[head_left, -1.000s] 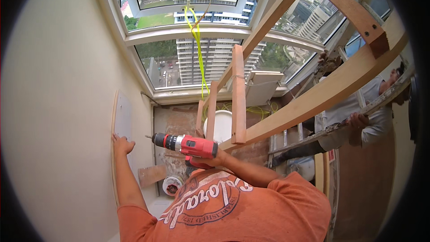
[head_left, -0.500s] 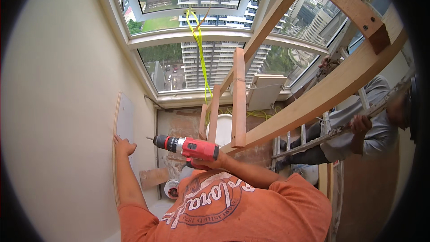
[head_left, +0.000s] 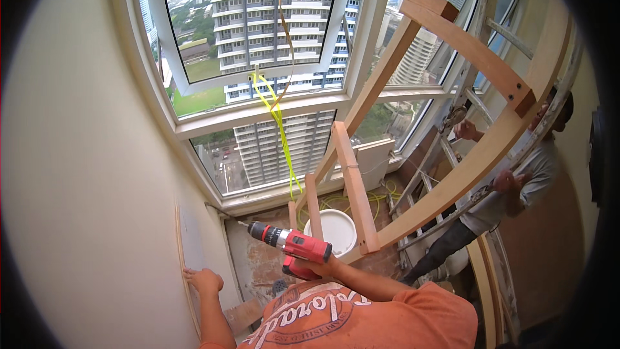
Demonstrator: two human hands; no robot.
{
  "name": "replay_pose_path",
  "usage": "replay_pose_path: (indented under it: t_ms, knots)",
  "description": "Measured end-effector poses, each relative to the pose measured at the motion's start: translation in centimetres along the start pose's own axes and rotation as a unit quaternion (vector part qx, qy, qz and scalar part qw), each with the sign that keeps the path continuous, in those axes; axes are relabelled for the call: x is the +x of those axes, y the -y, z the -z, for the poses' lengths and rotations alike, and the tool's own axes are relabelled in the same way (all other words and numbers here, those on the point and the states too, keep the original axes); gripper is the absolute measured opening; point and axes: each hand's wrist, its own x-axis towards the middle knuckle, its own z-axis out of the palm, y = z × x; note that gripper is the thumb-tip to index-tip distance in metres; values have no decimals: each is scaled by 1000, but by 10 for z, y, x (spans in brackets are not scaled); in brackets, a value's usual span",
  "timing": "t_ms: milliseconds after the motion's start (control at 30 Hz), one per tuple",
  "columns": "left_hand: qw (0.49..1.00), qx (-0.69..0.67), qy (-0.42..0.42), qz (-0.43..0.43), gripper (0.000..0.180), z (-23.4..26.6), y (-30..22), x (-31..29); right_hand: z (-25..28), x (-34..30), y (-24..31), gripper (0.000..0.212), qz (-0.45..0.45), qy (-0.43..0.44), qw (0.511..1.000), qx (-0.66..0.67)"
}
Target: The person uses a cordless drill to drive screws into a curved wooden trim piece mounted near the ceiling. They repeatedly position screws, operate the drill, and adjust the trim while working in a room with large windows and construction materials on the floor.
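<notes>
In my right hand (head_left: 321,267) is a red and black cordless drill (head_left: 300,245). Its bit points left toward the wall and touches nothing. My left hand (head_left: 205,280) grips the edge of a pale flat board (head_left: 192,236) with a thin wooden rim, which stands against the left wall. The fingertips lie at the board's outer edge, with the thumb on the face side. My orange shirt covers the lower part of the view and hides the lower end of the board.
A curved wooden frame (head_left: 471,161) with upright posts stands ahead and right. Behind it, a co-worker (head_left: 536,168) in grey holds a ladder (head_left: 445,148). A white bucket (head_left: 337,231) stands on the floor, and a yellow cord (head_left: 282,132) hangs from the window.
The view has tilted up, so the room sits lower in the picture. My left hand stays on the board and the drill in my right. The co-worker has shifted beside the ladder.
</notes>
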Motion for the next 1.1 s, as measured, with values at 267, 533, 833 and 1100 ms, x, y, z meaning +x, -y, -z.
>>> replay_pose_path:
  t_ms: [267, 533, 833, 1100]
  knots:
    - [993, -76, 52, -71, 38, 45, 16, 18, -19, 13, -1, 41, 6, -90, 996, 16]
    - [971, -188, -10, -150, 49, 72, 32, 11, -27, 26, -15, 35, -25, -101, 995, 6]
    - [930, -208, -167, -254, 47, -34, 33, 97, -18, 111, -11, 24, -27, -78, 996, 16]
    - [917, -206, -202, -275, 41, -51, 46, 138, 95, 105, 36, 20, -44, -118, 986, -112]
